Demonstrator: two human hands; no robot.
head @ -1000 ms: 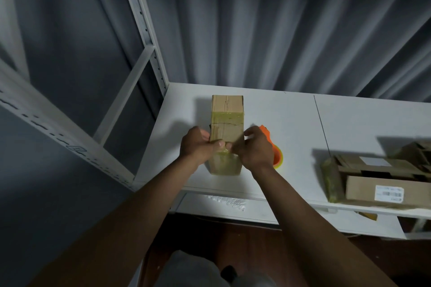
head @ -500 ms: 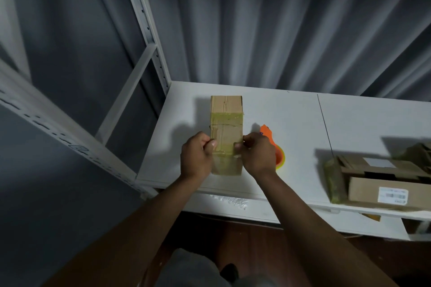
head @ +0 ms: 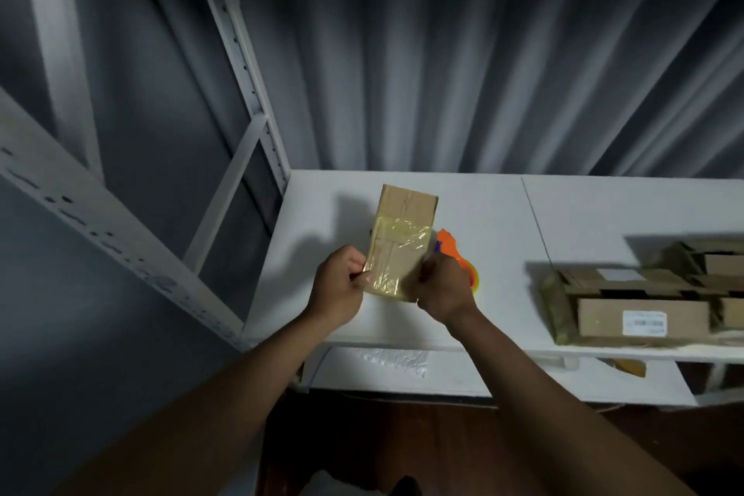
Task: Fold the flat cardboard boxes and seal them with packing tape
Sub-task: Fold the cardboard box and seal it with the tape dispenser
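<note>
Taped box — between both hands

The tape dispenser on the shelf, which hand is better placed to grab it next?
Right. The right hand grips the box directly beside the orange tape dispenser. The left hand holds the box's far side, so it would have to cross over.

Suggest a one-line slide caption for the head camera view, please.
Both hands, left hand and right hand, grip a taped cardboard box beside an orange tape dispenser.

Bare forearms, no sleeves — grey garment at the bottom edge.
</note>
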